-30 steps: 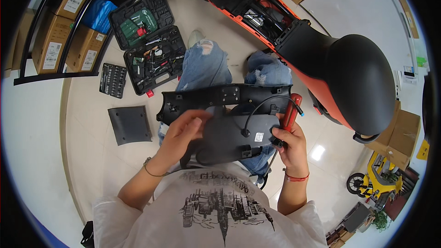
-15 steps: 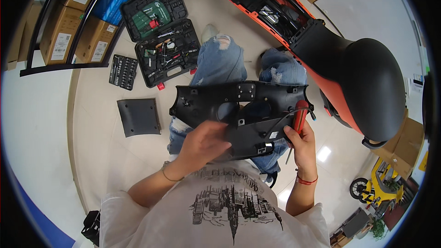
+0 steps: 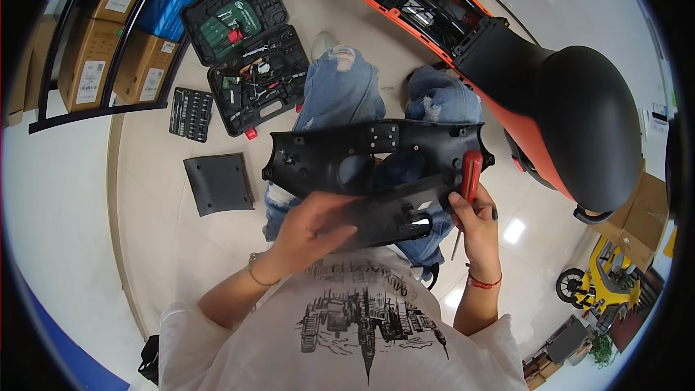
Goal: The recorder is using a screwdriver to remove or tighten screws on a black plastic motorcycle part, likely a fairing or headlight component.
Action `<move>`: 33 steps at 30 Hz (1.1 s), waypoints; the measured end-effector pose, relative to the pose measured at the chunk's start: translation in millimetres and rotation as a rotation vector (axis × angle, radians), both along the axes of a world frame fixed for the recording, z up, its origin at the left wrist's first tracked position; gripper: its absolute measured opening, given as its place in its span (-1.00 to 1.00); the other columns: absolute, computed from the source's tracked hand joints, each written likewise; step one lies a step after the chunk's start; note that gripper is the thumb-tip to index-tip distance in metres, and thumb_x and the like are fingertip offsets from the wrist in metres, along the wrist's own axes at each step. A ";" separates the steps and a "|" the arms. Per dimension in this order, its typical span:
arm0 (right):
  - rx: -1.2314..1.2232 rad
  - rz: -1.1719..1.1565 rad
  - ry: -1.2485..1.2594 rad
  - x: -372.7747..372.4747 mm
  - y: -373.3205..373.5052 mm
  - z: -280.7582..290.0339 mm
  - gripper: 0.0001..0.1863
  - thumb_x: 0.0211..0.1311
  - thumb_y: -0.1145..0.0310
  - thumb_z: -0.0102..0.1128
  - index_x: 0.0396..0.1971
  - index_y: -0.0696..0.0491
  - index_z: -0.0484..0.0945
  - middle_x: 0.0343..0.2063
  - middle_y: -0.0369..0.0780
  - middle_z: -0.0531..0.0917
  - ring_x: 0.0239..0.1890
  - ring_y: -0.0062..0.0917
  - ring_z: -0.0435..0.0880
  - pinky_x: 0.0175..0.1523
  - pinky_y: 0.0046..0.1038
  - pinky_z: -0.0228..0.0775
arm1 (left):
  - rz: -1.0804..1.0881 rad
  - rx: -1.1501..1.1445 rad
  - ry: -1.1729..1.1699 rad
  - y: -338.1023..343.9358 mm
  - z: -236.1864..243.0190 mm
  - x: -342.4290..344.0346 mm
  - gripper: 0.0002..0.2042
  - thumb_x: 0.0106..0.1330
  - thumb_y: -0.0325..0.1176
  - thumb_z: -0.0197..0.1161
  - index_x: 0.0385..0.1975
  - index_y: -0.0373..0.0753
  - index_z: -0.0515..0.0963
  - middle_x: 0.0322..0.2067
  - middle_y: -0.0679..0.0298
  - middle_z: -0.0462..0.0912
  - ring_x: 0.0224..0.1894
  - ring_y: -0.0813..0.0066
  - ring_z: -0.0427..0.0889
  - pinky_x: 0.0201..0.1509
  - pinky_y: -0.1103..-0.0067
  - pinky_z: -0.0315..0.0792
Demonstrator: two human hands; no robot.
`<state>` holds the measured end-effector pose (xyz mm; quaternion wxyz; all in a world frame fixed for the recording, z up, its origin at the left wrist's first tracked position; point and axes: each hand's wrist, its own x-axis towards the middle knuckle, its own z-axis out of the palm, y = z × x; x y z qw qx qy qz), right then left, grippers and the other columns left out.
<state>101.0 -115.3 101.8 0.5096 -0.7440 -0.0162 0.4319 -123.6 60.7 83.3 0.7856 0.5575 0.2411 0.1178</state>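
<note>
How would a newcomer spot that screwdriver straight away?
Find the large black-and-orange vehicle body at upper right, then move down and left to the person's right hand, which has a red band at the wrist. The screwdriver is in that hand. Its bright red handle sets it apart from the dark panel beside it.

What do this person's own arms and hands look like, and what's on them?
Both hands are ungloved. Loose white short sleeves leave the forearms bare. A thin, dull-toned bracelet circles the left wrist, its material unclear; a red band circles the right.
</note>
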 end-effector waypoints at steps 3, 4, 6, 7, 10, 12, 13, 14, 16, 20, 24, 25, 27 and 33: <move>-0.072 0.053 -0.051 1.1 -9.7 -2.5 -0.65 0.28 0.39 0.31 0.02 0.15 0.53 -0.45 -0.44 0.49 -0.47 -0.82 0.37 -0.38 -0.70 0.17 | -0.088 -0.114 0.193 -1.5 -6.2 0.2 -0.63 0.32 -0.68 0.21 0.11 -0.40 0.37 0.03 0.16 0.52 0.10 0.48 0.55 0.21 0.54 0.48; -0.098 0.099 -0.093 3.3 -14.7 -5.1 -0.66 0.27 0.40 0.32 0.01 0.16 0.53 -0.46 -0.45 0.48 -0.47 -0.82 0.36 -0.38 -0.69 0.18 | -0.113 -0.159 0.237 -1.4 -8.3 5.8 -0.65 0.35 -0.63 0.21 0.12 -0.40 0.37 0.02 0.15 0.52 0.08 0.50 0.56 0.17 0.55 0.49; -0.092 0.105 -0.084 4.8 -21.5 -9.5 -0.67 0.27 0.41 0.32 -0.01 0.16 0.53 -0.47 -0.46 0.47 -0.48 -0.81 0.36 -0.39 -0.69 0.18 | -0.127 -0.205 0.281 0.8 -10.9 15.6 -0.66 0.38 -0.58 0.20 0.13 -0.41 0.37 0.02 0.15 0.52 0.07 0.53 0.56 0.13 0.57 0.51; -0.092 0.091 -0.080 3.6 -23.5 -10.0 -0.69 0.27 0.42 0.33 -0.02 0.17 0.54 -0.49 -0.46 0.46 -0.49 -0.81 0.35 -0.39 -0.69 0.19 | -0.177 -0.073 0.332 3.3 -10.5 20.0 -0.65 0.40 -0.54 0.19 0.14 -0.42 0.36 0.01 0.14 0.51 0.04 0.52 0.57 0.08 0.57 0.52; -0.073 0.112 -0.197 0.1 -17.9 -11.1 -0.72 0.27 0.44 0.32 -0.06 0.18 0.56 -0.49 -0.43 0.50 -0.48 -0.79 0.39 -0.39 -0.68 0.23 | -0.189 0.160 0.368 5.8 -12.6 28.0 -0.63 0.42 -0.49 0.18 0.17 -0.43 0.35 -0.02 0.13 0.52 -0.02 0.47 0.60 0.01 0.56 0.54; -0.115 0.156 -0.283 -1.0 -4.1 -9.1 -0.72 0.26 0.42 0.33 -0.07 0.19 0.56 -0.50 -0.39 0.53 -0.48 -0.77 0.42 -0.38 -0.67 0.26 | -0.153 0.262 0.359 6.4 -12.6 28.3 -0.61 0.42 -0.47 0.19 0.19 -0.44 0.34 -0.05 0.12 0.54 -0.05 0.44 0.61 -0.01 0.55 0.55; -0.157 0.203 -0.374 -0.5 2.5 -8.4 -0.72 0.25 0.41 0.33 -0.09 0.19 0.57 -0.52 -0.34 0.56 -0.47 -0.75 0.45 -0.37 -0.66 0.29 | -0.122 0.336 0.370 5.8 -13.5 28.4 -0.61 0.40 -0.47 0.20 0.18 -0.44 0.36 -0.08 0.10 0.56 -0.07 0.38 0.62 -0.02 0.53 0.55; -0.159 0.199 -0.372 0.2 7.1 -8.4 -0.72 0.25 0.41 0.33 -0.09 0.19 0.57 -0.52 -0.34 0.56 -0.47 -0.75 0.45 -0.37 -0.66 0.29 | -0.091 0.410 0.382 5.5 -14.1 28.3 -0.61 0.39 -0.46 0.21 0.17 -0.43 0.37 -0.11 0.09 0.58 -0.09 0.33 0.64 -0.02 0.51 0.55; -0.244 0.262 -0.440 1.6 15.1 -9.6 -0.71 0.23 0.38 0.35 -0.10 0.17 0.58 -0.56 -0.24 0.60 -0.51 -0.70 0.47 -0.38 -0.60 0.32 | -0.115 0.606 0.392 11.4 -14.9 27.5 -0.61 0.37 -0.46 0.22 0.16 -0.42 0.38 -0.12 0.06 0.60 -0.10 0.30 0.65 -0.02 0.50 0.55; -0.273 0.341 -0.560 3.9 30.4 -17.6 -0.69 0.21 0.32 0.37 -0.13 0.15 0.59 -0.62 -0.17 0.59 -0.58 -0.61 0.49 -0.40 -0.55 0.35 | -0.069 0.691 0.438 16.5 -29.2 23.3 -0.64 0.35 -0.49 0.20 0.13 -0.37 0.44 -0.12 0.02 0.64 -0.11 0.26 0.69 -0.02 0.47 0.54; -0.373 0.424 -0.637 6.0 35.7 -25.4 -0.69 0.21 0.24 0.35 -0.16 0.11 0.61 -0.59 -0.06 0.63 -0.55 -0.27 0.64 -0.37 -0.39 0.45 | -0.101 0.600 0.413 25.4 -35.6 22.5 -0.69 0.34 -0.54 0.13 0.08 -0.37 0.50 -0.20 0.05 0.68 -0.16 0.28 0.71 -0.04 0.49 0.53; -0.382 0.434 -0.692 6.3 34.7 -27.2 -0.69 0.21 0.21 0.34 -0.16 0.10 0.61 -0.58 -0.03 0.64 -0.51 -0.15 0.68 -0.36 -0.32 0.47 | -0.106 0.598 0.415 25.7 -35.5 22.8 -0.69 0.34 -0.54 0.13 0.08 -0.37 0.50 -0.20 0.05 0.68 -0.16 0.28 0.71 -0.04 0.49 0.53; -0.447 0.481 -0.693 9.2 30.4 -29.7 -0.70 0.21 0.21 0.33 -0.18 0.09 0.62 -0.57 -0.02 0.65 -0.48 -0.11 0.68 -0.34 -0.28 0.47 | -0.158 0.531 0.418 25.4 -35.7 23.4 -0.67 0.33 -0.56 0.10 0.09 -0.37 0.50 -0.20 0.06 0.69 -0.18 0.29 0.71 -0.06 0.50 0.53; -0.424 0.521 -0.702 4.4 31.0 -30.9 -0.74 0.19 0.22 0.32 -0.22 0.08 0.63 -0.54 -0.01 0.66 -0.44 -0.08 0.68 -0.32 -0.22 0.49 | -0.182 0.481 0.499 21.8 -32.5 19.6 -0.64 0.30 -0.56 0.09 0.11 -0.37 0.48 -0.20 0.05 0.69 -0.20 0.31 0.69 -0.07 0.51 0.51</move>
